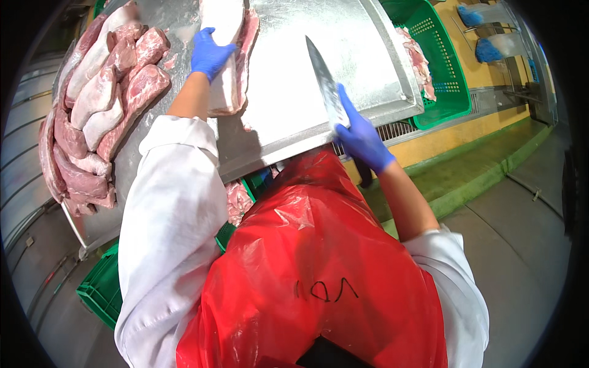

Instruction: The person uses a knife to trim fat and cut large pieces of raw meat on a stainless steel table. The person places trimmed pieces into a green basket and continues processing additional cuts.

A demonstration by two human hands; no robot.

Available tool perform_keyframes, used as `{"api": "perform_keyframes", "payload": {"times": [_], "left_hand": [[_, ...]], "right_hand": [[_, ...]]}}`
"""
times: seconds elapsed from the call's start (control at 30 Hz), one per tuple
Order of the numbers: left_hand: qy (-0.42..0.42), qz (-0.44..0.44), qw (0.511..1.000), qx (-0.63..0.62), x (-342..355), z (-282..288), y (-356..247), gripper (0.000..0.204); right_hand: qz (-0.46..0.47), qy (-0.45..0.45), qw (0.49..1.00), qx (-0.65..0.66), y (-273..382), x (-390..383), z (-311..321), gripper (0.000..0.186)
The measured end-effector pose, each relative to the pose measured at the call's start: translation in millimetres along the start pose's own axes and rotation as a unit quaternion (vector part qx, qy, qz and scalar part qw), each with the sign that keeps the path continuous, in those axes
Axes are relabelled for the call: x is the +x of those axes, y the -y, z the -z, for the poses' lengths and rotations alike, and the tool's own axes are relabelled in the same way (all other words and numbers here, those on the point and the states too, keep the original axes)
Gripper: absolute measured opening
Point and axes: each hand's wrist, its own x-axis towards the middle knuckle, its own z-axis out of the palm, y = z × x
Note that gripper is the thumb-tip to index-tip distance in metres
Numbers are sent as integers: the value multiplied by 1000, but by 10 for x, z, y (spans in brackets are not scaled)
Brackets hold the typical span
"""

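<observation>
A long slab of pork (pixel 224 83) with a pale fatty face and pink edge lies on the metal table, its far end cut off by the picture's top. My left hand (pixel 210 54), in a blue glove, holds the slab's left side, thumb stretched across the top; some fingertips are hard to make out. In my right hand (pixel 362 136), also blue-gloved, is a long knife (pixel 325 80). Its blade points up and away over the table, and the dark handle end shows below the hand. The blade is apart from the meat.
A heap of pork pieces (pixel 92 116) covers the table's left side. The metal table (pixel 288 132) has a raised rim. A green crate (pixel 451 73) with meat scraps (pixel 419 61) stands at the right. More scraps (pixel 238 201) show below the near edge; another green crate (pixel 101 285) is at lower left.
</observation>
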Motion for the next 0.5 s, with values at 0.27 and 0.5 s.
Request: {"api": "perform_keyframes", "payload": {"times": [0.27,0.5], "left_hand": [[-103,80,990,-58,-48,-64,208,83],[-33,-136,984,108,-1031,-167,102,61]], "right_hand": [[36,73,997,3,142,1220,-1177,82],[-20,163,986,-7,188,1291,-776,81]]}}
